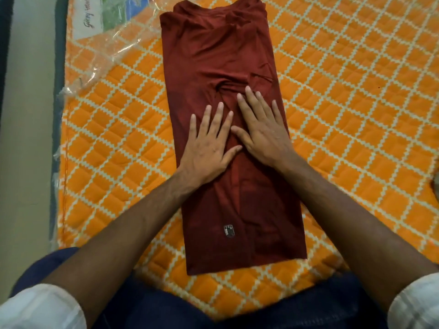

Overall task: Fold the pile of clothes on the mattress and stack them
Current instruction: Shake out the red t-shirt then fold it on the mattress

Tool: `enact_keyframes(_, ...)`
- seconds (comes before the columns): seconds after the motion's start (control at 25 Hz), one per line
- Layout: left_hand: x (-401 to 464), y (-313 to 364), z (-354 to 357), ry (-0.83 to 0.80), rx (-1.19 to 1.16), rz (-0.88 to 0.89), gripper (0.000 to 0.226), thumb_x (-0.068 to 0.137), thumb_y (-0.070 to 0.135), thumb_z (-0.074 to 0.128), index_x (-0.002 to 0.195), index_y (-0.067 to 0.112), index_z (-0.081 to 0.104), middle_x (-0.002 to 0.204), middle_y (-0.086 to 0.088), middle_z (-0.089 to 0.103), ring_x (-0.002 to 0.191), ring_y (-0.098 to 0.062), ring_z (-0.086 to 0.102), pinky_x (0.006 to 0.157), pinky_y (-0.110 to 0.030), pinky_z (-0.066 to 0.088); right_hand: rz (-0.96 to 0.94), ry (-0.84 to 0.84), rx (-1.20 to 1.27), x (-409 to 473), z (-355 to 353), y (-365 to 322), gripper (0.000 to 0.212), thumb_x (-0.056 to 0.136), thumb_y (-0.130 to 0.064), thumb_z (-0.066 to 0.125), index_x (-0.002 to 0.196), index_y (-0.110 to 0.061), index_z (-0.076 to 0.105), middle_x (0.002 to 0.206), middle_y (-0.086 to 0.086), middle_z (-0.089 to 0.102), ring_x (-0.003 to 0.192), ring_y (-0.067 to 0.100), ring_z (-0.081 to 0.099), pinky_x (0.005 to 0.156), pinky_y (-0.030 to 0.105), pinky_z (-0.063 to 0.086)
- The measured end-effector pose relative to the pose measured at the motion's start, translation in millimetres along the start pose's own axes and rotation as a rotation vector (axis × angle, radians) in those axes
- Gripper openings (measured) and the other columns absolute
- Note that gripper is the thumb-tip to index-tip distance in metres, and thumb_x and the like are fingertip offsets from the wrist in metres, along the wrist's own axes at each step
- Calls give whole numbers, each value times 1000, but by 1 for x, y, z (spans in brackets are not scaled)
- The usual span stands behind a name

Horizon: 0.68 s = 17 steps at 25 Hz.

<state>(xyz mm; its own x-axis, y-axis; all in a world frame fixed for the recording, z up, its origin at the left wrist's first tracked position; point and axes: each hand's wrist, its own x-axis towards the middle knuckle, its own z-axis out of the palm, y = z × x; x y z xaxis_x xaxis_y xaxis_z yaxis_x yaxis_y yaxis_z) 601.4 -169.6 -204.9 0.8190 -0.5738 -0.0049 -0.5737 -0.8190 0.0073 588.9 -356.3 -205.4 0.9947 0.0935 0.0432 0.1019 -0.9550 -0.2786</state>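
Head view: maroon T-shirt (pixel 228 115) lies lengthwise down the centre of the frame on the orange checked mattress (pixel 344 103), collar at top centre, hem at lower centre near the person's lap. Sides look already turned in, so it reads as a long narrow strip; small label (pixel 229 231) on the lower part. Left hand (pixel 206 148) and right hand (pixel 261 129) lie flat side by side on the middle of the shirt, fingers (pixel 219 115) straight and spread, gripping nothing, palms pressing the cloth. A bunched crease sits just above the right fingertips. Clear plastic wrapping (pixel 107 43) at upper left of the frame, partly beside the shirt's left edge. No pile or stack in view here. Judgement: step in hand is smoothing before the crosswise fold. To do it well, sweep both palms outward and up toward the crease to flatten it, keep the long edges parallel, then take the hem by both corners and bring it squarely up to the collar so the edges line up.
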Motion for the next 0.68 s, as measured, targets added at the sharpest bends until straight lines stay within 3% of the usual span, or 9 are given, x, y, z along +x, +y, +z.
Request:
enact_keyframes(0.16, -34, 35, -3, -24, -137, 19, 78, 99, 62, 19, 160, 14, 17, 169, -7, 7, 156, -25, 6, 123, -58, 7, 58, -41, 130, -64, -9, -5, 68, 104, -46, 39, 162, -15, 19, 169, 7, 13, 156, 26, 12, 125, 47, 10)
enact_keyframes(0.28, -65, 61, -30, -80, -786, -9, 67, 101, 48, 35, 159, 16, 22, 169, -4, 6, 155, -19, 4, 125, -47, 0, 50, -106, 250, -113, -27, -15, 67, 103, -33, 54, 158, -6, 27, 167, 15, 19, 153, 30, 21, 123, 51, 19)
enact_keyframes(0.36, -94, 71, -49, 44, -994, -20, 58, 99, 35, 46, 153, 15, 35, 165, -7, 19, 153, -18, 15, 126, -40, 10, -39, -146, 216, -152, -34, -26, 69, 100, -32, 60, 156, -4, 32, 165, 17, 24, 151, 32, 26, 123, 49, 24)
enact_keyframes(0.44, -112, 68, -63, 222, -793, 5, 48, 94, 32, 51, 139, 16, 50, 146, -6, 43, 137, -22, 39, 115, -46, 33, -101, -191, 170, -178, -41, -32, 70, 98, -36, 62, 156, -9, 34, 162, 14, 28, 146, 34, 33, 119, 45, 31)
enact_keyframes(0.48, -123, 66, -70, 219, -618, -5, 43, 92, 37, 52, 130, 17, 54, 133, -4, 50, 125, -24, 47, 104, -49, 41, -120, -214, 136, -190, -45, -36, 71, 98, -41, 60, 156, -13, 33, 161, 12, 29, 143, 34, 35, 116, 46, 35)
enact_keyframes(0.56, -147, 67, -81, 9, -268, 46, 50, 91, 53, 54, 123, 16, 52, 123, -5, 51, 114, -28, 52, 91, -49, 45, -174, -265, 3, -207, -54, -42, 78, 95, -58, 55, 158, -19, 29, 159, 8, 29, 137, 34, 38, 108, 49, 41)
enact_keyframes(0.64, -173, 72, -81, -230, 28, 140, 72, 86, 69, 54, 133, 15, 44, 133, -6, 46, 118, -29, 49, 91, -46, 43, -267, -309, -158, -220, -61, -49, 87, 91, -69, 51, 159, -23, 23, 156, 5, 29, 131, 31, 38, 101, 48, 45)
enact_keyframes(0.68, -185, 75, -79, -271, 117, 181, 81, 83, 73, 54, 138, 15, 42, 137, -5, 44, 120, -28, 47, 91, -45, 42, -304, -329, -220, -226, -63, -53, 88, 90, -70, 51, 159, -24, 22, 155, 4, 29, 129, 29, 39, 98, 47, 45)
